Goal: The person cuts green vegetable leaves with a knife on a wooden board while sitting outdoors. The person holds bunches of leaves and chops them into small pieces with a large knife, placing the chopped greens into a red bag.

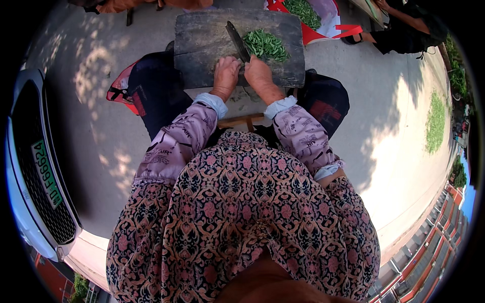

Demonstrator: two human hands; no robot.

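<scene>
My right hand [259,72] grips the handle of a broad dark-bladed knife [238,41]. Its blade points away from me and slants left over a worn, dark wooden chopping board [197,38]. Close on the left, my left hand [227,72] rests at the board's near part with its fingers bent. A small bit of green shows at those fingertips; most of what they hold is hidden under the hand. A loose heap of cut green leaves [266,44] lies on the board, right of the blade.
Beyond the board's right corner stands a red and white bag [333,22] with more cut greens [303,13] inside. A person [401,26] sits at the far right. A red bag [123,85] lies beside my left leg. A parked car [41,163] stands at the left.
</scene>
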